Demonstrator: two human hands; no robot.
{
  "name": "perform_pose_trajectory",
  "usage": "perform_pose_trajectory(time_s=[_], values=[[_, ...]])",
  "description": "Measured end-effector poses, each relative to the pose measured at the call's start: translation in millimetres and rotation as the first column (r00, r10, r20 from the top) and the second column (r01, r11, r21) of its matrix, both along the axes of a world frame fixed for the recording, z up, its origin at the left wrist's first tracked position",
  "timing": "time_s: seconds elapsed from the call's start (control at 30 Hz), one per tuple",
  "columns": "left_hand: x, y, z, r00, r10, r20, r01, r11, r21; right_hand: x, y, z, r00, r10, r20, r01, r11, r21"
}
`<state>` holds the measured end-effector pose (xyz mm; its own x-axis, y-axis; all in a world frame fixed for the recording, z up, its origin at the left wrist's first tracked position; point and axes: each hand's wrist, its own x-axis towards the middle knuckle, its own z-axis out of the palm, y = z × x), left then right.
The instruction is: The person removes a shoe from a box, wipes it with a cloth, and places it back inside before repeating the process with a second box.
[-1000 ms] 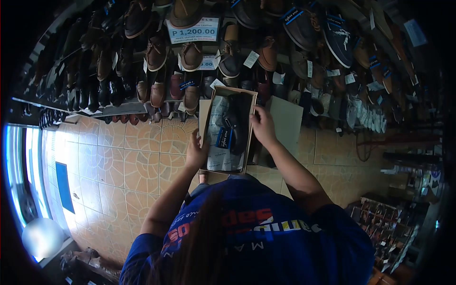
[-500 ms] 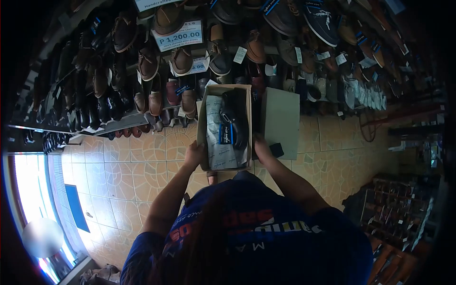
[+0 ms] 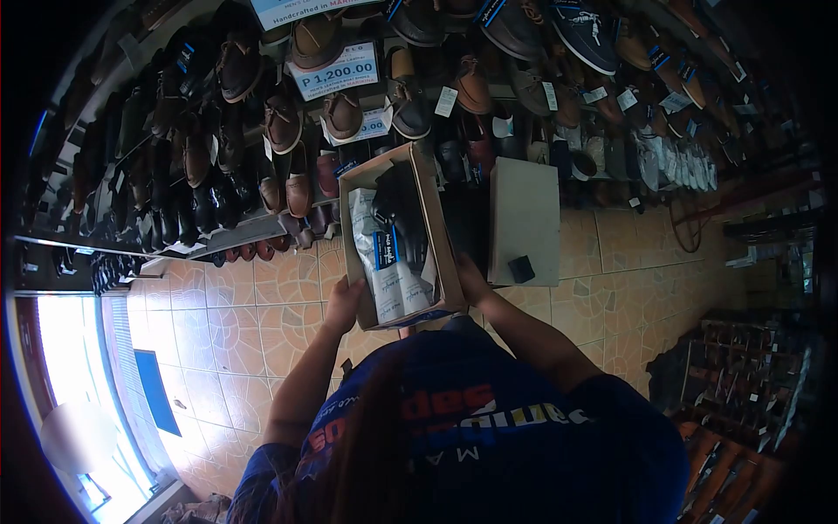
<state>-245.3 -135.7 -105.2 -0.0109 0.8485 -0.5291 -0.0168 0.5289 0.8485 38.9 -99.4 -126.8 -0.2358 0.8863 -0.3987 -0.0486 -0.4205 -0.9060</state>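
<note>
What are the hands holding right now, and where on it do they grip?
Both hold the open shoe box with a dark shoe inside. The left hand grips its near left corner, the right hand its near right edge.

Shelved leather shoes (image 3: 288, 122) with a "P 1,200.00" price sign (image 3: 336, 70); patterned tiled floor (image 3: 244, 306); bright window (image 3: 78, 375) at left.

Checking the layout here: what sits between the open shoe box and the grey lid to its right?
In the head view, only a dark gap separates the shoe box from the lid; the right hand reaches into its lower end.
</note>
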Motion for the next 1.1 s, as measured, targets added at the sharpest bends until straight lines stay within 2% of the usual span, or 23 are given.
perform_pose_trajectory(time_s=[0.07, 0.1, 0.17, 0.2, 0.3, 0.4, 0.5, 0.6, 0.7, 0.77, 0.8, 0.9, 0.93, 0.97, 1.03, 1.07, 1.1], values=[[1, 1, 0, 0.991, 0.021, 0.134, -0.024, 0.999, 0.022, 6, -5, -12, 0.97, -0.047, 0.24, 0.021, 0.994, 0.112], [2, 0, 2, 0.992, 0.004, 0.127, -0.007, 1.0, 0.023, 9, -6, -13, 0.932, -0.08, 0.353, 0.021, 0.986, 0.167], [1, 1, 8, 0.994, -0.025, 0.111, 0.022, 0.999, 0.031, 14, -3, -14, 0.892, -0.15, 0.427, 0.05, 0.97, 0.236], [2, 1, 15, 0.988, -0.009, 0.157, 0.005, 1.0, 0.031, 15, -1, -13, 0.868, -0.185, 0.461, 0.062, 0.961, 0.27], [13, 0, 36, 0.965, 0.013, 0.261, -0.018, 1.0, 0.017, 18, -2, -4, 0.888, -0.245, 0.389, 0.092, 0.924, 0.372], [22, 7, 49, 0.966, -0.011, 0.257, 0.005, 1.0, 0.021, 23, 0, 22, 0.569, -0.279, 0.773, -0.106, 0.908, 0.405], [21, 8, 47, 0.986, -0.053, 0.158, 0.042, 0.997, 0.07, 24, 3, 40, 0.581, -0.433, 0.689, -0.064, 0.819, 0.57], [16, 10, 27, 0.998, -0.063, 0.009, 0.061, 0.99, 0.13, 48, 13, 47, 0.477, -0.521, 0.708, 0.058, 0.822, 0.566], [15, 10, -6, 0.991, -0.051, -0.121, 0.069, 0.986, 0.15, 65, 19, 84, 0.572, -0.616, 0.541, 0.279, 0.767, 0.579], [21, 13, -33, 0.972, -0.067, -0.224, 0.097, 0.988, 0.123, 56, 14, 118, 0.466, -0.661, 0.588, 0.199, 0.726, 0.658], [23, 16, -61, 0.942, -0.118, -0.315, 0.161, 0.98, 0.114, 52, 13, 130, 0.41, -0.685, 0.602, 0.154, 0.703, 0.695], [54, 22, -27, 0.786, -0.174, -0.593, 0.225, 0.974, 0.012, 18, 1, 141, 0.463, -0.448, 0.765, -0.042, 0.851, 0.523], [55, 25, -30, 0.773, -0.228, -0.592, 0.282, 0.96, -0.002, 3, -7, 152, 0.549, -0.281, 0.787, -0.192, 0.874, 0.446], [56, 26, -29, 0.828, -0.214, -0.519, 0.266, 0.964, 0.027, -9, -13, 159, 0.603, -0.098, 0.792, -0.344, 0.863, 0.369], [56, 27, -27, 0.913, -0.185, -0.363, 0.227, 0.971, 0.078, -13, -17, 141, 0.649, -0.111, 0.752, -0.413, 0.779, 0.472], [57, 29, -32, 0.961, -0.059, -0.271, 0.107, 0.98, 0.166, -13, -15, 128, 0.674, -0.114, 0.729, -0.444, 0.727, 0.524], [57, 32, -43, 0.984, 0.063, -0.168, -0.021, 0.97, 0.241, -9, -10, 112, 0.627, -0.194, 0.754, -0.396, 0.754, 0.524]])
